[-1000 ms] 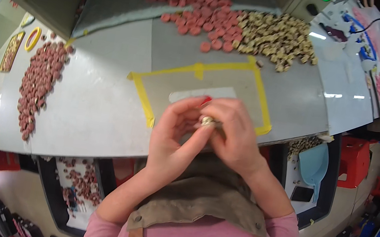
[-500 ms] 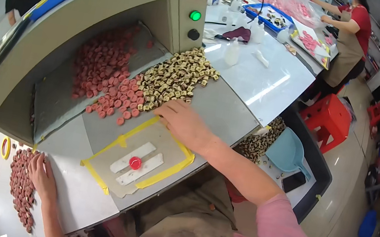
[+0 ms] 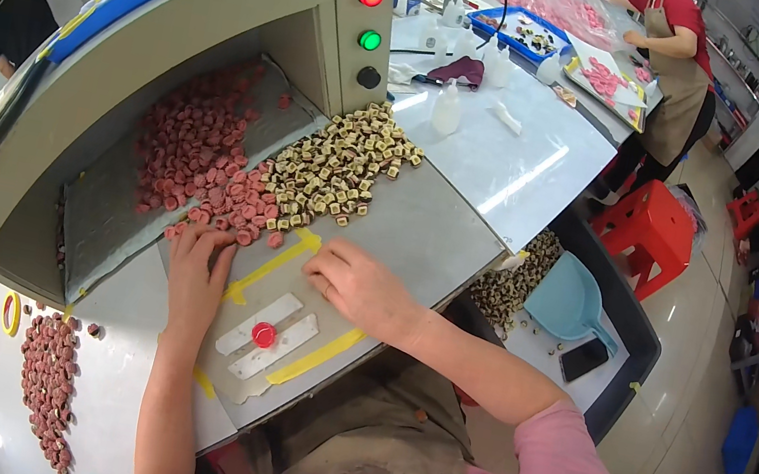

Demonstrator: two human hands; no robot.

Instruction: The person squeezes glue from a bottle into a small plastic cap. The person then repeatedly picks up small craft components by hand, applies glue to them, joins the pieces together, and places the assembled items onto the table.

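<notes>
My left hand [image 3: 198,276] reaches to the near edge of a heap of pink round cup-like pieces [image 3: 181,151], thumb apart from the fingers and fingertips at the pieces. Beside them lies a heap of small cream-and-dark square pieces [image 3: 336,168]. Over the right side of a yellow-taped sheet [image 3: 238,380], my right hand [image 3: 365,290] has its fingers curled in; whatever they hold is hidden. Between two white strips [image 3: 281,347] on that sheet sits a round red piece [image 3: 264,334].
An arched beige machine [image 3: 176,8] with lit red and green lamps stands over the pink heap. Dark reddish pieces [image 3: 47,382] lie at left. On the right are a black tray [image 3: 642,334] with a blue dustpan [image 3: 567,296], and a red stool [image 3: 649,234]. A co-worker [image 3: 679,66] stands behind.
My left hand has moved from the dark reddish pieces at left to the front of the pink heap. My right hand has drawn back from the cream-and-dark pieces to the taped sheet.
</notes>
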